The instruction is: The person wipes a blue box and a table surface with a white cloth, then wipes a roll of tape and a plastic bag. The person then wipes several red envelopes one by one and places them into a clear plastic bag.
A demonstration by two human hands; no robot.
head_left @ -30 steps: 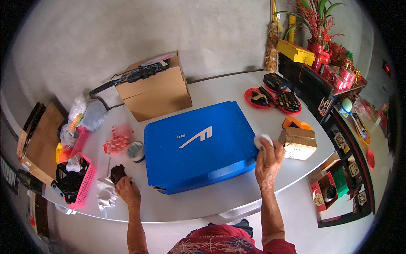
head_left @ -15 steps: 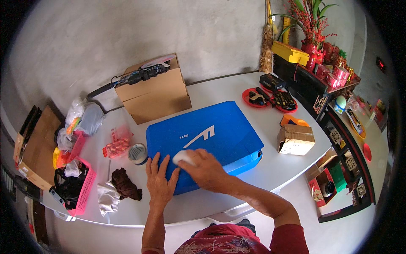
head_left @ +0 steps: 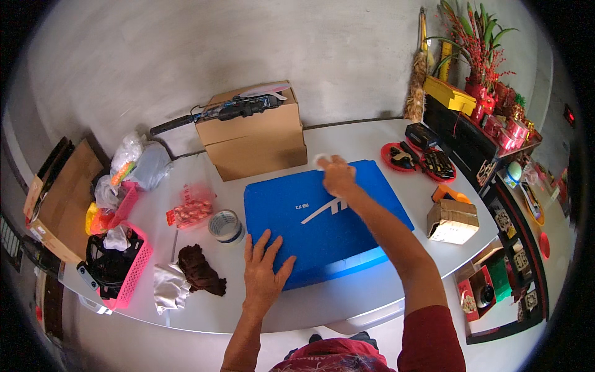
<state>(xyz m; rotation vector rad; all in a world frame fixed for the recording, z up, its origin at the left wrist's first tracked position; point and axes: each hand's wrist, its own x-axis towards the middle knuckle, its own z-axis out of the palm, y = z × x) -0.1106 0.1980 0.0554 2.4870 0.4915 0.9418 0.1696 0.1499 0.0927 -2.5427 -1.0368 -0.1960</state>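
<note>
A large blue shoebox (head_left: 353, 242) with a white logo on its lid lies closed on the white table. My left hand (head_left: 264, 273) rests on its near left corner, fingers spread and stretched out. Over the box's far edge, my right hand (head_left: 339, 178) grips a small white sponge-like pad (head_left: 320, 160), partly covered by the fingers. Left of the box stand a roll of tape (head_left: 225, 227), a bag of red-wrapped pieces (head_left: 191, 214), a brown crumpled cloth (head_left: 201, 271) and a white cloth (head_left: 169, 287).
A tall brown carton (head_left: 254, 149) with a black tool on top stands behind. Pink baskets (head_left: 141, 263) and another carton (head_left: 68, 204) are at the left. Red plates (head_left: 396, 162) and a small taped carton (head_left: 453, 222) sit at the right, near a dark shelf (head_left: 471, 152).
My right hand has carried the white pad from the box's near left part to its far edge. My left hand stays at the near left corner. The whole view has shifted slightly.
</note>
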